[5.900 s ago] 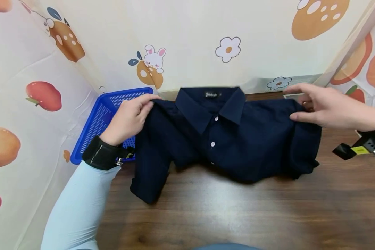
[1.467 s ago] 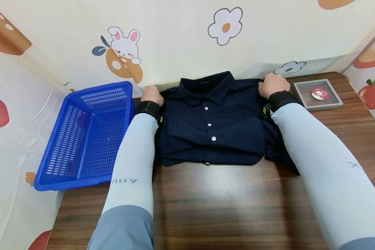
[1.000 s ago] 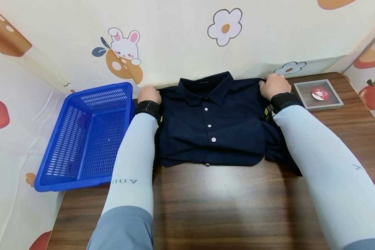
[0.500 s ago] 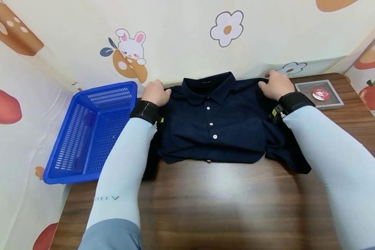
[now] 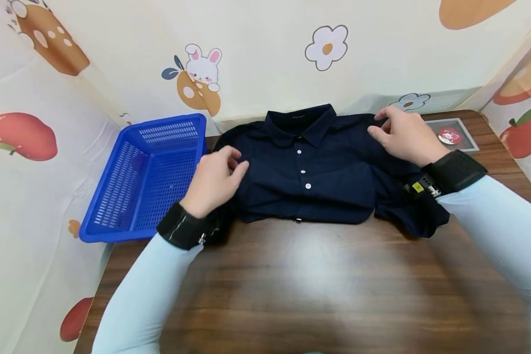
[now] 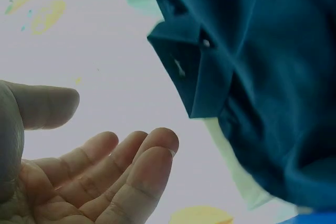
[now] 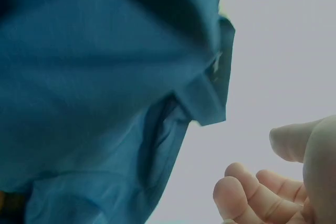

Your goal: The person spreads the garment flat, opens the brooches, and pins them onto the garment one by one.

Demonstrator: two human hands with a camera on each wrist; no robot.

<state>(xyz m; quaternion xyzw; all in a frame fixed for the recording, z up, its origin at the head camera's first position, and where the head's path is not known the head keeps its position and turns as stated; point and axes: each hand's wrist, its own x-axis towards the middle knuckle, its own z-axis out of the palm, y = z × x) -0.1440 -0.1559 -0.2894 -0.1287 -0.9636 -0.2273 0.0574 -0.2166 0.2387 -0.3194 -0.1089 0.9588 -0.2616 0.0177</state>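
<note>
A dark navy button-up shirt (image 5: 309, 162) lies on the table against the back wall, collar (image 5: 294, 130) at the far side and its lower part tucked under. My left hand (image 5: 214, 179) hovers over the shirt's left side, fingers loosely bent and holding nothing. Over the right shoulder, my right hand (image 5: 402, 135) is likewise off the cloth, with thumb and fingers apart. Both wrist views show bare, spread fingers (image 6: 152, 171) and the shirt's collar (image 7: 210, 93) beyond them. The left sleeve is partly hidden behind my left arm.
A blue plastic basket (image 5: 102, 196) stands left of the shirt, its inside visible. At the back right lies a grey-framed box (image 5: 471, 142) with a red round badge (image 5: 449, 135). Brown wooden table (image 5: 318, 285) extends in front; printed cloth walls (image 5: 265, 59) enclose the back and sides.
Earlier my hands held the shirt up, then held its shoulders down on the table. They have now let go; the left has drawn back toward me, the right slightly right. The shirt stays put.
</note>
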